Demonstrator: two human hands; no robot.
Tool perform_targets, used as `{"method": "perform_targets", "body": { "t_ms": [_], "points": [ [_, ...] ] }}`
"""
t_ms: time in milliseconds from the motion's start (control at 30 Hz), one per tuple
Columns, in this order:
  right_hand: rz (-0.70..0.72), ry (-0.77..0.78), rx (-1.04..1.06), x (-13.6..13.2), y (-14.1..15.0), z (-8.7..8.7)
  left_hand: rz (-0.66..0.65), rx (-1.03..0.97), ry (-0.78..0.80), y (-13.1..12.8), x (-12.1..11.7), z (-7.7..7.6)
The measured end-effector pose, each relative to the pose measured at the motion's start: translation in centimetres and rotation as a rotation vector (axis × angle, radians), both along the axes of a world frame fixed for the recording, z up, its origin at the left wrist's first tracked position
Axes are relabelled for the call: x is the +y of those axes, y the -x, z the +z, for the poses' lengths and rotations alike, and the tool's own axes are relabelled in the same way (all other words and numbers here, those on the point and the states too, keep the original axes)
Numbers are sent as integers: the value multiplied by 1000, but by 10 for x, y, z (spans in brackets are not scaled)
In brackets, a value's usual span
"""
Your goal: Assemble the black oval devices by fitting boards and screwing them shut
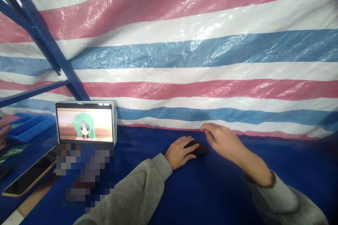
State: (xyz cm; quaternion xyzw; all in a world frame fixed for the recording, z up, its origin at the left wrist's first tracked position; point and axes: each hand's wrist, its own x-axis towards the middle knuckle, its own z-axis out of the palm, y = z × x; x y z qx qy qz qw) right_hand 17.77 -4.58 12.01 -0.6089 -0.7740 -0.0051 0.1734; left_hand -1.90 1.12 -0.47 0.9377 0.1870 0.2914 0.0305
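Note:
My left hand point(182, 151) lies over the left end of a small black computer mouse point(201, 148) on the blue tabletop point(200, 190). Its thumb and fingers are spread across the mouse and grip it there. Just right of and above the mouse, my right hand point(218, 139) is raised, wrist bent, with thumb and fingertips pinched together. Whatever may be between those fingertips is hidden or too small to make out. Grey sleeves cover both my forearms, the right one pushed back from the wrist.
A tablet point(86, 123) in a pale case stands at left, showing a cartoon. Beside it are a phone point(31, 172), another person's forearm point(38, 197) and a blue compartment tray point(31, 126). A striped tarp point(200, 52) hangs behind the table; a blue metal frame point(50, 45) rises at left.

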Motion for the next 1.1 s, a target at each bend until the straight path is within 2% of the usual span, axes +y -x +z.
{"method": "perform_targets", "body": {
  "t_ms": [100,233,400,533,900,1100],
  "points": [
    [-72,-32,-20,1,-1,-1,6,8,2,0,0,-1],
    [-16,-18,-52,0,1,1,7,16,0,0,1,-1],
    [-55,-36,-44,0,2,-2,7,18,-1,0,0,-1],
    [-9,-47,-59,1,1,-5,8,3,-12,0,0,1],
    [-83,-66,-32,4,-1,-7,4,-8,-29,-1,1,-3],
    [-72,-68,-64,1,2,-4,8,0,-32,-1,1,-2]
  ]
}}
